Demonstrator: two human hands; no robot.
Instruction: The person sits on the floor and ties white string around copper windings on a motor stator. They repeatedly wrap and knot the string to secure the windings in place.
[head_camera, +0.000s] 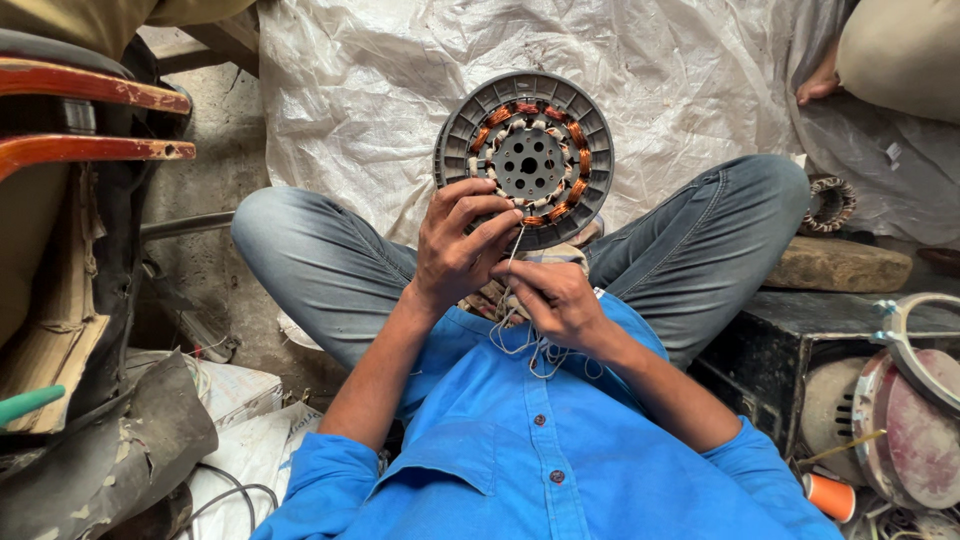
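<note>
Gripping the round stator (524, 158) by its near rim, the left hand (458, 243) curls; the right hand (556, 297) pinches thin white thread (517, 240) (its loose end tangles, hard to trace).

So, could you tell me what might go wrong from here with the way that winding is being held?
1. The stator is propped on edge and steadied mainly by the left hand, so it could tip or roll off.
2. The right hand pinches a thin white thread pulled taut at the copper coils; a hard tug might snap it or disturb them.
3. The loose thread bunched over the blue shirt could tangle.
</note>
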